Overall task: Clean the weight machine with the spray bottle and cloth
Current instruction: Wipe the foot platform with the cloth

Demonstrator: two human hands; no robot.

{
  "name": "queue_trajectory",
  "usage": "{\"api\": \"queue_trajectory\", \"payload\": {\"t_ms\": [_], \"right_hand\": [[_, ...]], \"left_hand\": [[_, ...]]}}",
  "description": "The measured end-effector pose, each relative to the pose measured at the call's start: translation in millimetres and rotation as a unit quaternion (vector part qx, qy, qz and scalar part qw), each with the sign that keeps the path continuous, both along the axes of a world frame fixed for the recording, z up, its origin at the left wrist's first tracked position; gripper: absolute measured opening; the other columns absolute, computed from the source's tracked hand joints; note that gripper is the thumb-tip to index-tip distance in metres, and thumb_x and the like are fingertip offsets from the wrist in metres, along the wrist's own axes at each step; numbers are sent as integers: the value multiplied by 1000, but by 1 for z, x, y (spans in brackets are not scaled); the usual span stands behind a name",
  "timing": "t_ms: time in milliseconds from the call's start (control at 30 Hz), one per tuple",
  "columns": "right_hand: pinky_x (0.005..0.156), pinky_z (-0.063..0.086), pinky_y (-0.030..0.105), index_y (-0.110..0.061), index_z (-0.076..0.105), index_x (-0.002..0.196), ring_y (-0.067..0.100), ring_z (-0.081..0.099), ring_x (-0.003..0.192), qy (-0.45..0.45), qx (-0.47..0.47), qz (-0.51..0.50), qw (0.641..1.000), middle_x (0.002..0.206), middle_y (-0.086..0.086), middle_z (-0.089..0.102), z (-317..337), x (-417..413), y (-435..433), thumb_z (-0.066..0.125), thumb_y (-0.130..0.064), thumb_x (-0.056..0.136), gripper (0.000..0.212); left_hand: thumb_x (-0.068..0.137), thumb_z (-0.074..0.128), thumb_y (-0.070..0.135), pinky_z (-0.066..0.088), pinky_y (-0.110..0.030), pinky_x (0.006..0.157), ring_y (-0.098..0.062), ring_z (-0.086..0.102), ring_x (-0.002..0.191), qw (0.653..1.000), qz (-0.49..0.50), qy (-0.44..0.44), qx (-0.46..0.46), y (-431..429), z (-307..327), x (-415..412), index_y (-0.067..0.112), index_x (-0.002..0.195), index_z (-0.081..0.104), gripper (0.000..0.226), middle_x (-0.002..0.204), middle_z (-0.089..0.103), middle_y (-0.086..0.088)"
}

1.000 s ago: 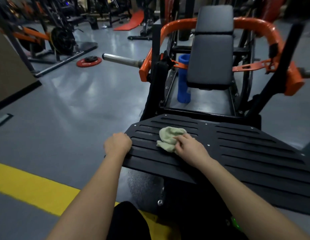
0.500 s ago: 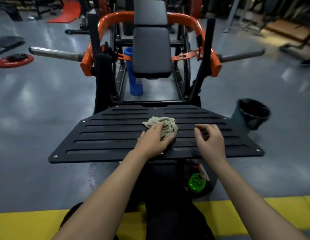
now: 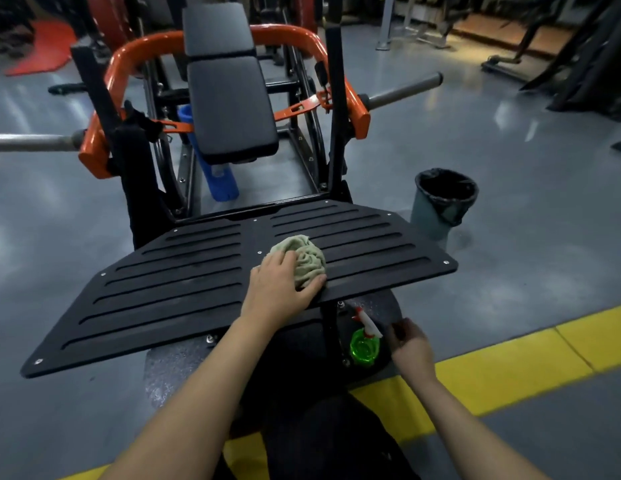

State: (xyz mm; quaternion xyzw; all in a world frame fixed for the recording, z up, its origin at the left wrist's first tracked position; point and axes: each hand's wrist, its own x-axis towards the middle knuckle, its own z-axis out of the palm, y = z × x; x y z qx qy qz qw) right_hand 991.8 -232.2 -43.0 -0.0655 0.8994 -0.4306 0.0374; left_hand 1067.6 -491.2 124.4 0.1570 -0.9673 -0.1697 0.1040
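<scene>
Right hand (image 3: 411, 348) low by the machine base, fingers loosely curled, holding nothing. Spray bottle (image 3: 364, 346) sits just left of its fingertips, not touching as far as I can tell. The bottle stands upright, long axis pointing up at the camera. Green see-through body, white and red trigger head angled toward the footplate (image 3: 163, 292). Right hand is clearly the nearer one for the pickup. Left hand (image 3: 279, 289) is up on the footplate, cupping the bunched pale green cloth (image 3: 304, 259), thumb round its near side. Bin (image 3: 440, 206) beyond on the right.
</scene>
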Motion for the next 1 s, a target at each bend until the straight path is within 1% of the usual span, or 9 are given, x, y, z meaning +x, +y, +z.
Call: {"api": "queue_trajectory", "payload": {"t_ms": [33, 133, 233, 467, 567, 667, 733, 833, 1000], "right_hand": [[65, 47, 38, -15, 63, 97, 36, 66, 86, -33, 13, 11, 999, 91, 11, 68, -8, -6, -1, 66, -22, 98, 8], [83, 50, 39, -8, 62, 128, 37, 64, 109, -122, 104, 37, 986, 119, 17, 67, -20, -29, -13, 67, -30, 97, 39], [90, 50, 41, -8, 59, 135, 38, 61, 116, -132, 143, 70, 978, 127, 19, 64, -29, -40, -22, 65, -30, 98, 44], [72, 49, 37, -18, 71, 111, 36, 68, 98, -121, 172, 57, 976, 104, 12, 73, -49, -50, -25, 60, -37, 100, 25], [66, 48, 38, -18, 64, 103, 36, 67, 90, -113, 227, 101, 962, 96, 11, 71, -46, -60, -28, 59, -46, 98, 28], [68, 45, 39, -8, 66, 115, 43, 66, 96, -103, 284, 153, 941, 103, 20, 70, -46, -70, -32, 66, -33, 96, 31], [65, 40, 41, -2, 67, 118, 45, 65, 94, -145, 297, 160, 930, 105, 24, 69, -39, -62, -33, 66, -23, 95, 31], [67, 42, 38, -10, 62, 125, 40, 64, 100, -251, 283, 70, 923, 116, 19, 66, 2, -40, -36, 60, -35, 97, 37], [70, 44, 36, -10, 59, 103, 38, 64, 100, -364, 267, -31, 892, 108, 17, 68, 92, 16, 8, 65, -38, 91, 31]], "left_hand": [[91, 46, 72, 36, -41, 99, -20, 45, 121, 1000, 1, -3, -1, 0, 1, -1, 26, 124, 54, 57, 130, 53, 6], [91, 46, 72, 35, -41, 101, -20, 43, 122, 1000, 8, -22, -7, 2, 4, -5, 26, 127, 52, 58, 131, 51, 5], [90, 45, 74, 34, -41, 102, -20, 42, 119, 1000, 11, -26, 7, 1, 0, -5, 27, 124, 52, 58, 128, 51, 6], [87, 49, 76, 38, -43, 106, -19, 35, 116, 999, 9, -9, 34, -3, -5, -4, 27, 117, 53, 58, 122, 43, 4], [84, 50, 78, 33, -46, 116, -24, 24, 139, 999, 13, -2, 51, -5, -9, -5, 25, 124, 54, 67, 144, 37, -1], [82, 42, 81, 23, -48, 123, -25, 10, 154, 998, 23, -42, 42, -6, -13, -12, 22, 139, 45, 82, 165, 22, -4], [85, 44, 79, 22, -47, 124, -26, 11, 155, 996, 24, -67, 50, -2, -12, -12, 21, 143, 42, 82, 168, 19, -4], [90, 52, 71, 25, -49, 123, -27, 17, 155, 997, 23, -62, 48, -3, -6, -11, 15, 143, 47, 77, 167, 23, -6], [92, 59, 61, 29, -47, 121, -31, 28, 149, 987, 34, -141, 72, 1, 17, -12, 8, 135, 52, 69, 160, 36, -10]]}}
